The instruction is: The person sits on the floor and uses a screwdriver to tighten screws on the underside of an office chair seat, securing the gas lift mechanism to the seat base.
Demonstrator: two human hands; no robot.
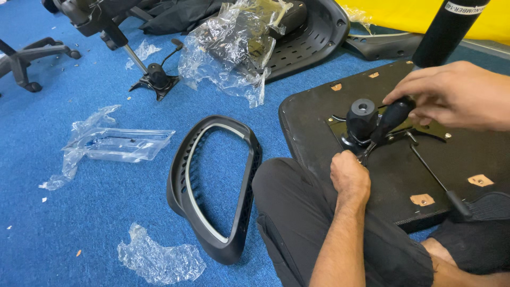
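Blue carpet (79,202) lay strewn with plastic wrap (159,260) and a black armrest loop (212,186). On the upturned seat base (308,117), the right hand (457,95) gripped a screwdriver's black handle (393,114) — the left hand (348,175) was closed around its tip, beside the metal mechanism (361,119).

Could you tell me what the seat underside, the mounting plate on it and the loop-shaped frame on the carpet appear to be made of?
Seat underside: black fabric, matte, probably over board; tan patches show at holes. Mounting plate: likely black-painted metal, glossy, with screw heads. Frame: moulded black plastic, it seems, semi-matte and slotted, with a grey inner strip. Right hand grips a black handle; left hand rests by the plate.
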